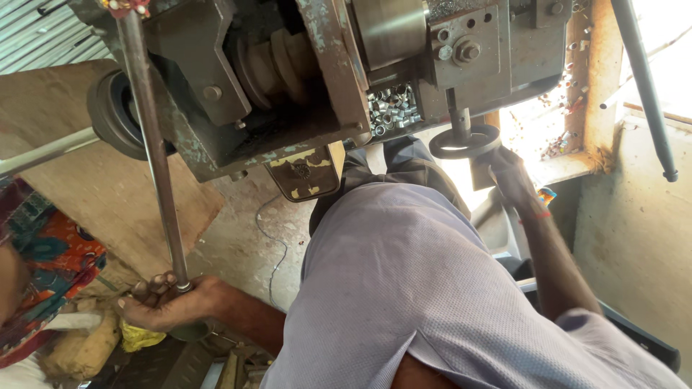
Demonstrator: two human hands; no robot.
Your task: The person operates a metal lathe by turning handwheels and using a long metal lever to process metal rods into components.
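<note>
My left hand (162, 302) is low at the left, closed around the lower end of a long grey metal bar (155, 158) that runs up past the machine's left side. My right hand (510, 176) reaches out at the right and grips the rim of a small black handwheel (461, 142) under the machine's front. The machine (288, 86) is a worn grey metal body with a belt pulley (274, 61). An open pocket in it holds several small shiny metal rings (393, 108). My lavender shirt (404, 288) fills the middle.
Another person in colourful patterned cloth (43, 259) sits at the far left. A wooden board (108, 180) leans behind the bar. A thin wire (274, 238) lies on the concrete floor, and a yellow bag (140, 337) is under my left hand. A dark pipe (645, 86) slants at the right.
</note>
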